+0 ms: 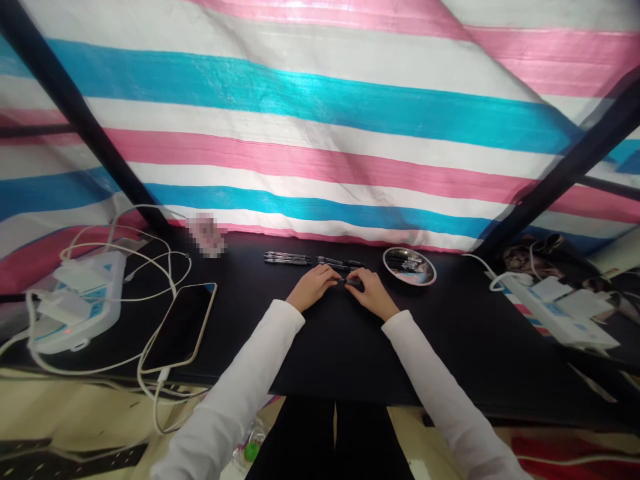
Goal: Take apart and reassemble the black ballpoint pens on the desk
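My left hand (316, 283) and my right hand (370, 290) meet over the middle of the black table, fingers closed in pinches. Between their fingertips is a small dark pen part (345, 281), mostly covered, so its exact shape is unclear. Just beyond my hands lie several pens with black ends (340, 262), partly behind my fingers. To the left, a row of clear-and-black pens (287, 258) rests side by side. On the right stands a shiny round metal bowl (434, 275) with several dark slim pen pieces (410, 265) inside.
At left, a phone (181, 327) lies plugged into a white cable, near a power strip (87, 307) with tangled cords. Another power strip (565, 310) sits at right. A striped sheet (320, 160) hangs behind the black table (345, 360), between dark frame poles.
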A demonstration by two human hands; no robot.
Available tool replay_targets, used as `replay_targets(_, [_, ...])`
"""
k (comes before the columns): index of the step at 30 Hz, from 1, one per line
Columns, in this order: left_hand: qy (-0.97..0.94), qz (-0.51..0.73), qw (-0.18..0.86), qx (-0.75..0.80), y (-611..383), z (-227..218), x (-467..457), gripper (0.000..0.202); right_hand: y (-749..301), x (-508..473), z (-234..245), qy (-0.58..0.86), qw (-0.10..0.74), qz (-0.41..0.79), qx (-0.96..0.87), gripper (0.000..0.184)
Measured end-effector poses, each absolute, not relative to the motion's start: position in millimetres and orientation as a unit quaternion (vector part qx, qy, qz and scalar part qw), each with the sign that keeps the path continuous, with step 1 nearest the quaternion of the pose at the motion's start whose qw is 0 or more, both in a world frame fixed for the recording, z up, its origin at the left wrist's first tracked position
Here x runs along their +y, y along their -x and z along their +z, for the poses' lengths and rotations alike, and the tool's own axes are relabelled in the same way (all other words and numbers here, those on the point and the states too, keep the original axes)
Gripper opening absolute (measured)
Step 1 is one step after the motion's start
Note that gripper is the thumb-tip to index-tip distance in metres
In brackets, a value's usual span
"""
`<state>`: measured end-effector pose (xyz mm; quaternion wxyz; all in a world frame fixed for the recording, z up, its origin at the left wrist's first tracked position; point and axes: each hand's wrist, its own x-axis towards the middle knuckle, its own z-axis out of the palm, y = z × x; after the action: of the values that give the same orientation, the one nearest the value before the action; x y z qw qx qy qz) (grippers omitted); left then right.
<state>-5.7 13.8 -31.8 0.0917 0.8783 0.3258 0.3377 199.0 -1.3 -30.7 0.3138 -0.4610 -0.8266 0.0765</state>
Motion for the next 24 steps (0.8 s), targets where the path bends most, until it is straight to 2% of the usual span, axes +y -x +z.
replay_targets(8, [-0.879, 0.338, 0.092, 0.323, 5.5, -34.1, 14.5, 0.013, -199.1, -2.9, -27.6, 0.457, 0.307, 0.082, -0.831, 0.006])
replay_targets(24, [-0.882, 0.334, 0.093, 0.319, 3.6, -32.7, 13.9, 0.01, -198.8, -2.4, -30.4, 0.448, 0.279, 0.094, -0.844, 0.021])
